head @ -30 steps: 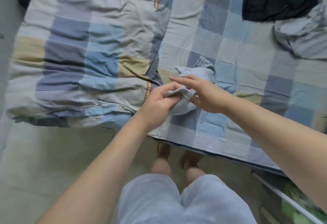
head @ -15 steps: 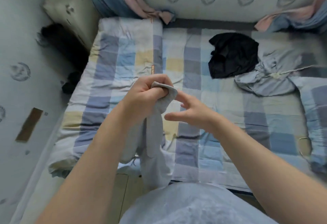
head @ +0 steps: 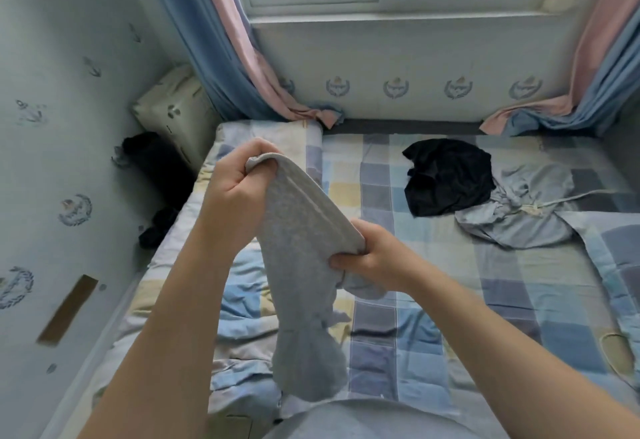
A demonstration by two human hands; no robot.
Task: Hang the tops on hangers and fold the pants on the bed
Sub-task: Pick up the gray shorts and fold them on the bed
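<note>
Grey knit pants (head: 304,265) hang in the air above the near edge of the bed (head: 519,300); the left hand (head: 235,192) is fisted on the top corner, fingers (head: 242,175) curled tight into the cloth; the right hand (head: 370,251) grips the lower corner of the same band, fingers pressed together on the fabric; the legs droop straight down toward the checked quilt (head: 242,303); farther back on the bed lie a black garment (head: 450,175) and, touching it, a pale blue garment (head: 519,216).
</note>
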